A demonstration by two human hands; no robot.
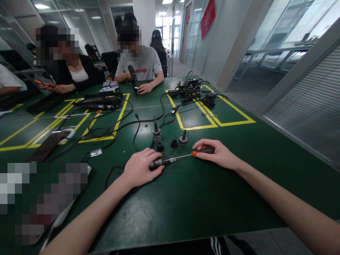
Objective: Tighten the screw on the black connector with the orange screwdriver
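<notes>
green table point(202, 198) matting bears a small dark connector plug point(157, 162), pinned flat under the closed left hand point(139, 168). a slim screwdriver point(186, 155) is gripped by its handle in the right hand point(216, 154), tip at the plug. the plug seems light, stiff and slippery; best held by its body. farther off, loose fittings point(174, 143) are stood.

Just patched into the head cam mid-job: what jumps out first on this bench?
Front and centre, the left hand pins a dark cabled connector to the green table, while the right hand holds an orange-and-black screwdriver with its tip at that connector. Just behind stand small black and metal parts, with a tangle of cables across yellow-taped zones. Two other people sit at the far side.
</notes>
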